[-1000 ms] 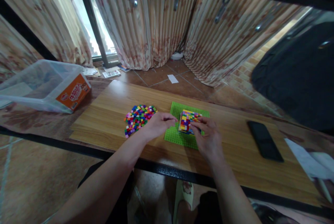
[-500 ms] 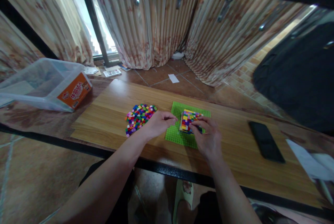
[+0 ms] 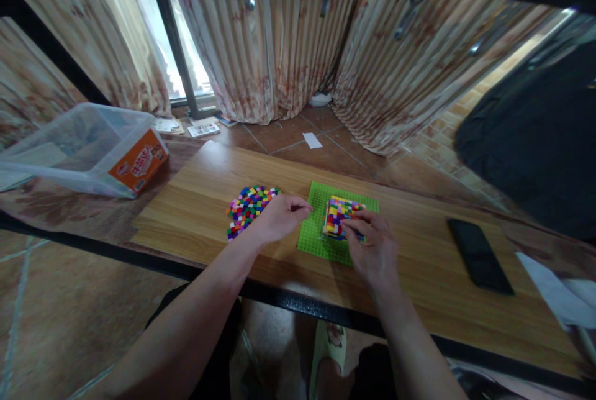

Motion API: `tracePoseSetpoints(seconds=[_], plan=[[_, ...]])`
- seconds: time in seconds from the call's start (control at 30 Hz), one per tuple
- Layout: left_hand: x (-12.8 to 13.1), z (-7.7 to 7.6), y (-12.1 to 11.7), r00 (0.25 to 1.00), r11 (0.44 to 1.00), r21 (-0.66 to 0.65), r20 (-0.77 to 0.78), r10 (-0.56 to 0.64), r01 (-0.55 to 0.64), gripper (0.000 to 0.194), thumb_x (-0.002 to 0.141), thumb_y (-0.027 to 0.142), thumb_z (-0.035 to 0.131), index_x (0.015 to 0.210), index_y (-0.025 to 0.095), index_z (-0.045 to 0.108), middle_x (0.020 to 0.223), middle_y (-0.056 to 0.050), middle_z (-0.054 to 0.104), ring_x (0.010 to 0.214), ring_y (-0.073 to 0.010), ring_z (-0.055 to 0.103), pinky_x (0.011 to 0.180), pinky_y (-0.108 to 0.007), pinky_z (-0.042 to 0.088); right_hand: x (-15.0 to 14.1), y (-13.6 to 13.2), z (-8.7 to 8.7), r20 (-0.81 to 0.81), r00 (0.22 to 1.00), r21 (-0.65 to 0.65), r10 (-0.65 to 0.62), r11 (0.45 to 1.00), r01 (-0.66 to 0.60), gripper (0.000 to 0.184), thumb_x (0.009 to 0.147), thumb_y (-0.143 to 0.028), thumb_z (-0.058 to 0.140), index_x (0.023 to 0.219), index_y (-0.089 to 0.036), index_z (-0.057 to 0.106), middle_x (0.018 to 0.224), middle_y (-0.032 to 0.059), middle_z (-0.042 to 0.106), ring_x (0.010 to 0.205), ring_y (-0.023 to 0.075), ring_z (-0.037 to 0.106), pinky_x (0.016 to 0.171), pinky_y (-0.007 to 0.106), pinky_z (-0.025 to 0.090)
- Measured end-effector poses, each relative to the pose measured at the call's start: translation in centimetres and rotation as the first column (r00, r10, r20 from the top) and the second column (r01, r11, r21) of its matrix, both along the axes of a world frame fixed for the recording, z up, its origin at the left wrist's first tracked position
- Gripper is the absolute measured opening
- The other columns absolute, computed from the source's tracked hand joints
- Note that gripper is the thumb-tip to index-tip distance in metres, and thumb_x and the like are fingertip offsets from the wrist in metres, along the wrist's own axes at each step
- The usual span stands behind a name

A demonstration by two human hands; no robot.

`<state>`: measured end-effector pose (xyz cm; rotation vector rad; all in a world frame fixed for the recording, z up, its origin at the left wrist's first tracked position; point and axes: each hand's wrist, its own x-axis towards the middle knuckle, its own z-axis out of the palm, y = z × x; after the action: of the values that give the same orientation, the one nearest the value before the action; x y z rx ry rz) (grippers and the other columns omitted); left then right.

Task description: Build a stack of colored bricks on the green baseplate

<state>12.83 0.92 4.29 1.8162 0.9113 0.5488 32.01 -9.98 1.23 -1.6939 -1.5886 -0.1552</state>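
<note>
A green baseplate (image 3: 313,240) lies on the wooden table (image 3: 195,201). On it stands a block built of small many-coloured bricks (image 3: 339,215). My right hand (image 3: 372,250) rests at the block's near right side, fingers curled and pinching at its edge. My left hand (image 3: 278,218) lies between the baseplate and a heap of loose coloured bricks (image 3: 249,204), its fingers closed in a pinch pointing toward the block; what it holds is too small to make out.
A black phone (image 3: 479,256) lies on the table to the right, with white paper (image 3: 556,291) beyond it. A clear plastic tub with an orange label (image 3: 93,151) sits at the left. Curtains and a tiled floor lie behind; a dark bag hangs at the right.
My left hand has drawn back slightly from the block. The right hand stays at the block's side. The view has shifted a little.
</note>
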Motion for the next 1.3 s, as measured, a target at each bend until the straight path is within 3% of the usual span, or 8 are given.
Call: tracePoseSetpoints(seconds=[0.13, 0.23, 0.47, 0.6, 0.8, 0.93, 1.1, 1.3], plan=[[-0.2, -0.1, 0.4, 0.992, 0.991, 0.136, -0.122, 0.018, -0.002, 0.026, 0.085, 0.019, 0.047, 0.082, 0.012, 0.073, 0.072, -0.002, 0.067, 0.066, -0.0134, 0.056, 0.062, -0.025, 0.041, -0.2, -0.2, 0.1, 0.011, 1.0, -0.029, -0.023, 0.999, 0.023, 0.017, 0.088, -0.028, 0.059, 0.083, -0.025, 0.074, 0.099, 0.0071, 0.064, 0.096, 0.0239, 0.058, 0.084, 0.042, 0.049], [-0.4, -0.2, 0.5, 0.962, 0.964, 0.266, -0.256, 0.1, -0.029, 0.027, 0.085, 0.015, 0.046, 0.086, 0.014, 0.073, 0.081, -0.005, 0.071, 0.074, -0.0153, 0.062, 0.067, -0.026, 0.044, -0.3, -0.2, 0.2, 0.027, 0.999, -0.048, -0.033, 0.998, 0.034, 0.018, 0.088, -0.028, 0.058, 0.084, -0.024, 0.075, 0.101, 0.0085, 0.065, 0.098, 0.0251, 0.058, 0.085, 0.044, 0.049], [-0.3, -0.7, -0.1, 0.857, 0.831, 0.553, -0.455, 0.242, 0.059, 0.022, 0.084, 0.016, 0.053, 0.096, 0.019, 0.072, 0.098, -0.006, 0.07, 0.095, -0.02, 0.063, 0.087, -0.031, 0.048, -0.2, -0.2, 0.0, -0.008, 0.999, -0.017, -0.05, 0.999, 0.05, 0.017, 0.087, -0.029, 0.06, 0.085, -0.023, 0.075, 0.099, 0.0078, 0.067, 0.096, 0.0239, 0.06, 0.087, 0.044, 0.049], [0.5, -1.3, -0.3, 0.834, 0.76, 0.634, -0.492, 0.25, 0.147, 0.019, 0.084, 0.017, 0.054, 0.091, 0.018, 0.072, 0.093, -0.007, 0.068, 0.096, -0.0218, 0.062, 0.094, -0.035, 0.046, -0.5, -0.1, 0.2, -0.1, 0.994, 0.052, -0.052, 0.997, 0.057, 0.016, 0.088, -0.028, 0.059, 0.089, -0.021, 0.074, 0.098, 0.0076, 0.068, 0.093, 0.0214, 0.064, 0.086, 0.04, 0.052], [1.4, -2.2, 0.1, 0.808, 0.732, 0.643, -0.543, 0.231, 0.223, 0.021, 0.083, 0.011, 0.051, 0.083, 0.015, 0.072, 0.088, -0.01, 0.067, 0.092, -0.0237, 0.061, 0.089, -0.037, 0.047, -0.7, -0.2, 0.6, -0.16, 0.986, 0.067, -0.055, 0.996, 0.066, 0.015, 0.087, -0.026, 0.06, 0.087, -0.02, 0.073, 0.099, 0.0082, 0.068, 0.093, 0.0205, 0.066, 0.085, 0.038, 0.053], [1.4, -2.0, 0.0, 0.869, 0.764, 0.629, -0.45, 0.206, 0.145, 0.019, 0.084, 0.011, 0.052, 0.085, 0.015, 0.071, 0.09, -0.009, 0.067, 0.092, -0.0227, 0.061, 0.089, -0.036, 0.048, -0.9, -0.2, 1.0, -0.19, 0.98, 0.088, -0.066, 0.993, 0.084, 0.015, 0.088, -0.026, 0.059, 0.088, -0.021, 0.073, 0.099, 0.0078, 0.069, 0.093, 0.0201, 0.066, 0.086, 0.038, 0.053], [1.6, -1.0, -1.0, 0.996, 0.9, 0.436, -0.077, 0.052, -0.013, 0.016, 0.088, 0.015, 0.052, 0.094, 0.017, 0.066, 0.088, -0.004, 0.069, 0.082, -0.016, 0.064, 0.078, -0.029, 0.05, -1.4, -0.3, 1.6, -0.241, 0.97, 0.091, -0.021, 0.995, 0.044, 0.015, 0.09, -0.027, 0.058, 0.092, -0.022, 0.071, 0.097, 0.0062, 0.071, 0.093, 0.0198, 0.067, 0.088, 0.039, 0.052], [2.4, -0.7, -2.4, 0.965, 0.974, 0.22, 0.237, -0.112, 0.059, 0.016, 0.087, 0.013, 0.052, 0.099, 0.017, 0.062, 0.089, -0.003, 0.07, 0.085, -0.0142, 0.067, 0.078, -0.026, 0.052, -2.0, -0.3, 1.6, -0.242, 0.968, -0.023, 0.069, 0.997, -0.077, 0.02, 0.091, -0.032, 0.058, 0.104, -0.024, 0.071, 0.105, 0.0065, 0.072, 0.1, 0.0216, 0.065, 0.092, 0.043, 0.051]])
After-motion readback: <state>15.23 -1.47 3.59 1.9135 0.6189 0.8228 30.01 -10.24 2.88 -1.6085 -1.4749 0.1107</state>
